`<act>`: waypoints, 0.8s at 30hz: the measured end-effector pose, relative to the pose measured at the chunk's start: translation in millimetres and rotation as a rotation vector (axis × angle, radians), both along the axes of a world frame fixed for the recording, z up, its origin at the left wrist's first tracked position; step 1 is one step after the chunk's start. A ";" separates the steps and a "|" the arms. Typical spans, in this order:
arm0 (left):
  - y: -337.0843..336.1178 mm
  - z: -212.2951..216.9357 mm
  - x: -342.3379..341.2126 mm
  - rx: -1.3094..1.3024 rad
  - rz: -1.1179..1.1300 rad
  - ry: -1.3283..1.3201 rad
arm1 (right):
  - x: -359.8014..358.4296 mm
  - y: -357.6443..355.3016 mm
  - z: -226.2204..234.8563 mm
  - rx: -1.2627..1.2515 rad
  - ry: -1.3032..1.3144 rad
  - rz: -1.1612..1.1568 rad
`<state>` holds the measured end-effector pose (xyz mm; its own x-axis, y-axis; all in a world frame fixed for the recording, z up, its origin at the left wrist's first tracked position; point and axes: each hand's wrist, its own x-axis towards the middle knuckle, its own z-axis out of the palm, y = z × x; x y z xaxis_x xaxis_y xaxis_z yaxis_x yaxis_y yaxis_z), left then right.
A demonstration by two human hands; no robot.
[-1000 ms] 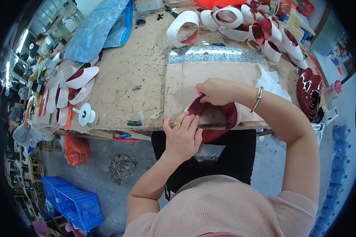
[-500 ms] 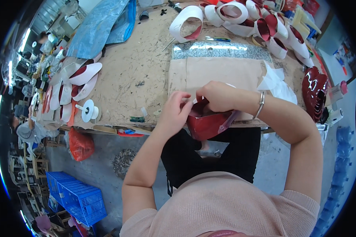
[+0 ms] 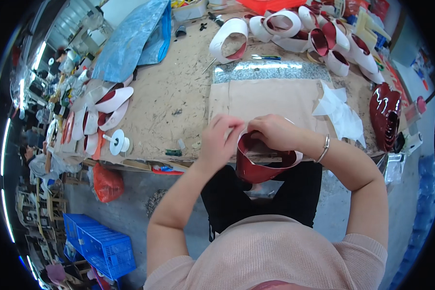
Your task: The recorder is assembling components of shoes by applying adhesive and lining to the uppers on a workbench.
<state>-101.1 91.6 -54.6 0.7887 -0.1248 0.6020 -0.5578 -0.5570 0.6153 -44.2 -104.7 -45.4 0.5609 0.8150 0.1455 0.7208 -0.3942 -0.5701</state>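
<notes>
Workshop clutter rings a worn wooden bench (image 3: 179,96): white-and-red curved pieces (image 3: 106,104) fanned out at the left, more of them (image 3: 324,34) heaped along the far edge, a blue tarp (image 3: 130,38) at the back, a stack of glossy red pieces (image 3: 384,116) at the right, and a blue crate (image 3: 101,241) on the floor below.

From where I watch, both hands are at the near edge of the bench, over a tan board (image 3: 266,99). Between them is a red curved piece (image 3: 258,166), glossy inside with a pale rim, hanging partly off the bench above the lap. My left hand (image 3: 217,140) pinches its left rim, fingers curled toward the thumb. My right hand (image 3: 275,133) is closed over the top edge, bracelet at the wrist; I cannot tell how its fingertips sit, since the knuckles hide them.

To do this well, I judge that the two grips should stay close together on the rim, so the edge between them stays taut and does not buckle. The piece looks thin and springy, so a light pinch ought to serve; squeezing hard could crease the gloss. Resting the lower curve against the bench edge would steady it. White paper scraps (image 3: 340,111) lie just right of the board, well clear of the work.
</notes>
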 end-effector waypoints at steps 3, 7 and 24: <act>-22.4 6.7 -53.0 0.294 -0.049 0.017 | 2.1 5.3 -2.9 -0.055 -0.009 -0.010; -26.1 -15.0 -69.6 0.574 0.048 0.108 | 5.6 7.9 -0.3 -0.120 0.008 0.009; -25.2 -37.4 -62.6 0.599 0.153 -0.023 | -40.3 -33.1 12.9 0.117 0.144 -0.516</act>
<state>-163.7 66.4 -92.0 0.8118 -0.3331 0.4796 -0.4541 -0.8765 0.1599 -84.5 -137.8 -32.6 0.9047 0.4112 0.1115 0.3620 -0.6040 -0.7101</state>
